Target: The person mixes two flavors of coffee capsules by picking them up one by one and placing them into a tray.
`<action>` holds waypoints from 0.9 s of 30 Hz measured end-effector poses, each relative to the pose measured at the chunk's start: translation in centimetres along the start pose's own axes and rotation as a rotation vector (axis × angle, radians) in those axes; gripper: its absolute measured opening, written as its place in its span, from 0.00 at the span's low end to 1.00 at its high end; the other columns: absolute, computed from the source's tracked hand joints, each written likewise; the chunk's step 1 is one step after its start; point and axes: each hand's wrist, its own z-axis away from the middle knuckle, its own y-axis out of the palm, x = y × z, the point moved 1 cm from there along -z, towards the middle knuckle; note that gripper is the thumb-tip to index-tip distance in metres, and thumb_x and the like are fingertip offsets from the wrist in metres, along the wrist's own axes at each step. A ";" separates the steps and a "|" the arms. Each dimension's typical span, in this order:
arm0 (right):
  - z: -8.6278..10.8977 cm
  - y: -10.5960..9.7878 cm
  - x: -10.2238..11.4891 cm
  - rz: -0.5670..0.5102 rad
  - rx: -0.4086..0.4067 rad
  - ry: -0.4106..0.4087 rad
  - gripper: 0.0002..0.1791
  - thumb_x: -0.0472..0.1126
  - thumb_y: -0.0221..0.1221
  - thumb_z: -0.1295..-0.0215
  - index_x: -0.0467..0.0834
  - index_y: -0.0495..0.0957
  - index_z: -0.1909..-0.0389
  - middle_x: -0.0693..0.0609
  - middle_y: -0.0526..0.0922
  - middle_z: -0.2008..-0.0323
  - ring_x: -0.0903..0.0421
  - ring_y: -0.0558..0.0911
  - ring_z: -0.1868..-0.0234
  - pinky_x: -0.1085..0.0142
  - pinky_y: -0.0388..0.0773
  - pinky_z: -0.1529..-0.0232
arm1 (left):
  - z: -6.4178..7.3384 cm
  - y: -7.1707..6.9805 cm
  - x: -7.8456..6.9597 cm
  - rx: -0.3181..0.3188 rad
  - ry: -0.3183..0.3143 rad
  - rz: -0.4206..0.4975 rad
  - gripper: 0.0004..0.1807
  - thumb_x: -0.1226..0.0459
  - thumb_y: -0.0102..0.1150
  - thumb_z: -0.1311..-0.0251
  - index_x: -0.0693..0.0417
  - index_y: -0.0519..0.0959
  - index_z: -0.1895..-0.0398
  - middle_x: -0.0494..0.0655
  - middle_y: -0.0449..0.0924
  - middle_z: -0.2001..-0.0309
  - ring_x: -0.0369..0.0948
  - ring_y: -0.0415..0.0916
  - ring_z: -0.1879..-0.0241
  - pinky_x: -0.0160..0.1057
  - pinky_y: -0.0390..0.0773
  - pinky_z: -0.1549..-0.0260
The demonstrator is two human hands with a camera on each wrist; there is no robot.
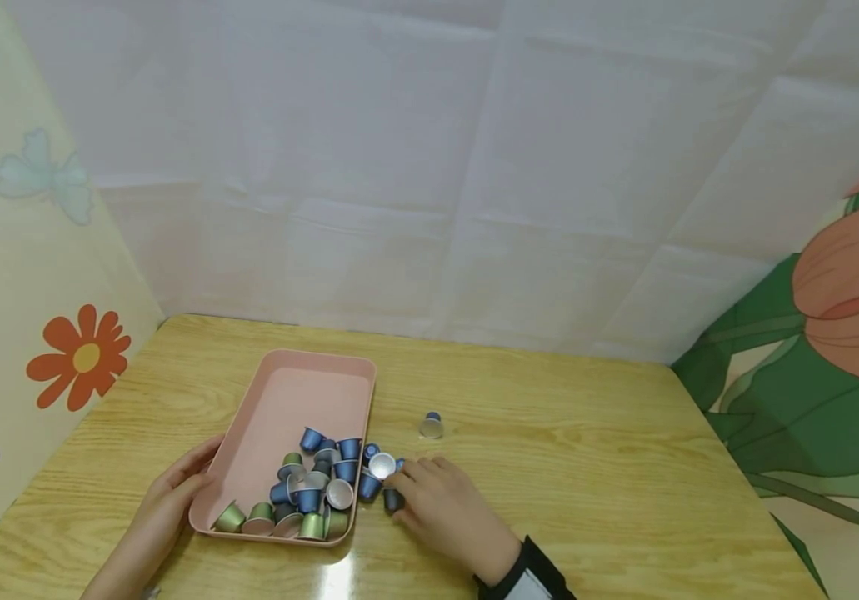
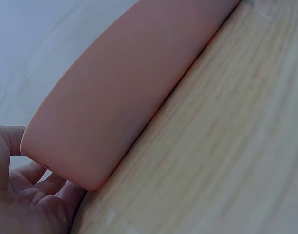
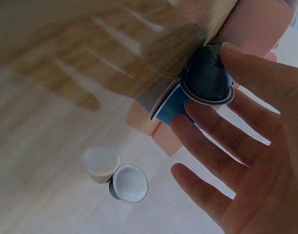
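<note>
A pink tray (image 1: 302,392) lies on the table, with several blue, green and dark coffee capsules (image 1: 309,498) heaped at its near end. My left hand (image 1: 169,492) grips the tray's left side; in the left wrist view the thumb is at the rim and the fingers bend under its wall. Just outside the tray's right edge lie several more capsules (image 1: 382,465), blue ones and one showing its silver lid. My right hand (image 1: 450,510) pinches a dark capsule (image 3: 207,75) between thumb and fingers. Its fingertips also touch a blue capsule (image 3: 172,108) beside it.
Beyond the right hand a lone capsule (image 1: 432,425) sits on the wooden table (image 1: 586,450). A white sheet (image 1: 429,167) hangs behind the table's far edge. Panels with printed flowers stand at both sides.
</note>
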 end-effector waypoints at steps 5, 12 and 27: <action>-0.1 0.1 0.1 0.001 0.009 -0.005 0.18 0.51 0.63 0.46 0.50 0.80 0.55 0.56 0.83 0.62 0.59 0.79 0.60 0.59 0.81 0.54 | 0.1 0.0 -0.1 -0.008 -0.048 -0.045 0.32 0.61 0.48 0.33 0.69 0.54 0.30 0.08 0.68 0.52 0.10 0.64 0.51 0.11 0.69 0.57; -0.1 0.3 0.0 0.016 0.005 -0.012 0.18 0.50 0.64 0.47 0.50 0.80 0.56 0.56 0.84 0.63 0.59 0.80 0.61 0.60 0.81 0.56 | -0.1 0.0 0.0 -0.009 -0.057 -0.037 0.32 0.62 0.47 0.33 0.67 0.55 0.30 0.07 0.69 0.53 0.10 0.64 0.52 0.12 0.69 0.58; -0.1 -0.5 0.3 0.030 -0.017 0.017 0.18 0.50 0.64 0.48 0.50 0.81 0.56 0.55 0.83 0.63 0.58 0.80 0.61 0.59 0.81 0.56 | 0.0 -0.1 -0.2 -0.006 -0.049 -0.016 0.30 0.63 0.47 0.33 0.66 0.56 0.30 0.07 0.70 0.53 0.10 0.65 0.52 0.12 0.70 0.58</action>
